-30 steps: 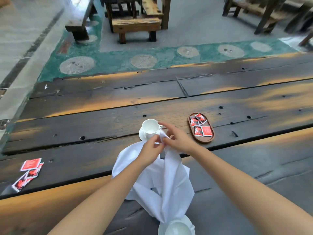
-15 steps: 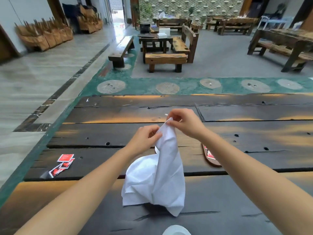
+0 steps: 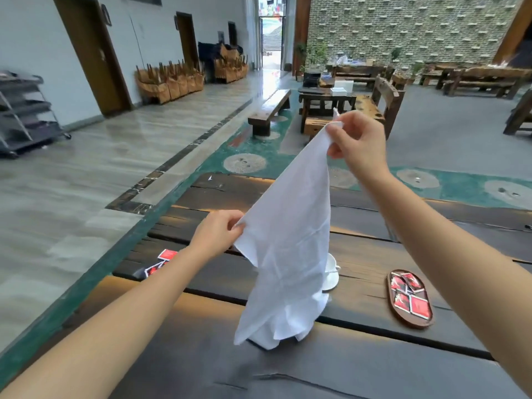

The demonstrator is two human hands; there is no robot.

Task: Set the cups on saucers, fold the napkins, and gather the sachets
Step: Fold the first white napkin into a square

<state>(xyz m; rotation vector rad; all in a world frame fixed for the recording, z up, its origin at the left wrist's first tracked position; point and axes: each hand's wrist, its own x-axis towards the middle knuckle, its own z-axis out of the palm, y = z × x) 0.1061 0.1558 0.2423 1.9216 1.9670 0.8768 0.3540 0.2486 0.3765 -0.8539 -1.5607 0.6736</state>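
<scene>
Above the table (image 3: 359, 370), right hand (image 3: 358, 139) and left hand (image 3: 217, 234) each pinch a corner of the napkin (image 3: 288, 240), spreading it for folding.

Your right hand (image 3: 358, 142) is raised high, arm stretched forward and up from the lower right, fingers curled and pinched tight on the top corner of the napkin (image 3: 288, 240). Your left hand (image 3: 216, 234) sits lower and to the left, forearm reaching in from the lower left, thumb and fingers nipping the napkin's side edge. Both forearms are bare, wrists straight.
</scene>
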